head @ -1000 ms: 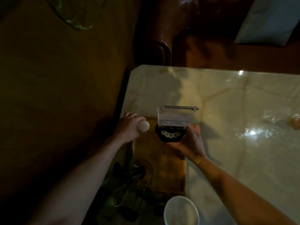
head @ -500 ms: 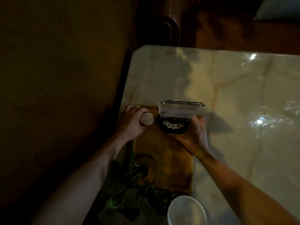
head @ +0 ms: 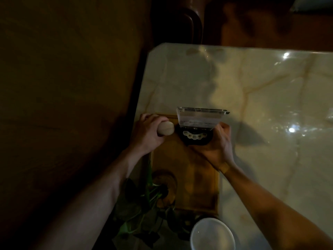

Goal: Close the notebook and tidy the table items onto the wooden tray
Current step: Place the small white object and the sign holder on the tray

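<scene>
A wooden tray (head: 196, 179) lies along the left edge of the marble table (head: 270, 98). At its far end stands a small black device with pale round buttons and a clear plastic top (head: 197, 127). My right hand (head: 219, 147) grips the device's right side. My left hand (head: 147, 134) holds a pale rounded object (head: 166, 130) just left of the device, over the tray's far left corner. No notebook is in view.
A potted green plant (head: 144, 204) sits at the tray's near left. A white round bowl or lid (head: 212, 234) stands at the near edge. A dark wooden chair (head: 185, 22) is beyond the table. Dark floor lies to the left.
Both hands with the device and the pale object have come down onto the far end of the tray; the camera has tilted, shifting the table up in view.
</scene>
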Tool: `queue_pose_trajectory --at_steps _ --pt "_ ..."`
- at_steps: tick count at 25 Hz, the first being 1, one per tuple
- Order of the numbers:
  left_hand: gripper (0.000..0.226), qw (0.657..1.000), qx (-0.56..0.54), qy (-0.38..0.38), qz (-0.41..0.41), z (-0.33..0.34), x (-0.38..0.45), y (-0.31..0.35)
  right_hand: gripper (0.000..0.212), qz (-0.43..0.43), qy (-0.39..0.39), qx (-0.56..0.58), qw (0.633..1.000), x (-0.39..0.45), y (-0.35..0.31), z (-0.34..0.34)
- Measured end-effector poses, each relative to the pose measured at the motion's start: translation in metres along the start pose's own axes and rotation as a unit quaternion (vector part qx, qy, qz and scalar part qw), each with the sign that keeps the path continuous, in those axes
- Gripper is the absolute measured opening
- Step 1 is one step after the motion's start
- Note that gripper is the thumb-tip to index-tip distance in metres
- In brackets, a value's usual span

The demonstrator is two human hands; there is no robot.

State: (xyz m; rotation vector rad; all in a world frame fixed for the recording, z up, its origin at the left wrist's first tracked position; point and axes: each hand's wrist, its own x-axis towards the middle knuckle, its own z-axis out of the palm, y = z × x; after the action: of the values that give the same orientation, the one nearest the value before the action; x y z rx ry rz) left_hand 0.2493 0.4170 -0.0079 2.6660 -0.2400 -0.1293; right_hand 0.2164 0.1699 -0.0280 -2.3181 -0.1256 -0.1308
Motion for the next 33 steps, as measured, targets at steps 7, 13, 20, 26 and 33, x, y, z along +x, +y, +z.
queue_pose_trajectory --at_steps 7,13,20,26,33 --pt "0.056 1.0 -0.018 0.006 0.005 0.0 -0.001 -0.004 0.091 -0.004 -0.039 -0.046 0.998 0.003 0.007 -0.001" --pt "0.066 0.993 -0.109 0.009 -0.038 -0.001 -0.004 -0.005 0.106 0.041 -0.064 -0.092 0.993 0.004 0.01 -0.003" --pt "0.056 0.991 -0.127 0.015 -0.037 0.0 -0.006 -0.006 0.098 0.05 -0.055 -0.081 0.994 0.0 0.017 -0.004" --pt "0.053 0.994 -0.107 0.022 -0.022 -0.001 -0.001 -0.008 0.095 0.056 -0.044 -0.076 0.994 0.002 0.016 -0.004" --pt "0.053 0.995 -0.099 0.012 -0.023 -0.001 0.003 -0.009 0.096 0.081 -0.06 -0.094 0.99 0.011 0.019 -0.006"
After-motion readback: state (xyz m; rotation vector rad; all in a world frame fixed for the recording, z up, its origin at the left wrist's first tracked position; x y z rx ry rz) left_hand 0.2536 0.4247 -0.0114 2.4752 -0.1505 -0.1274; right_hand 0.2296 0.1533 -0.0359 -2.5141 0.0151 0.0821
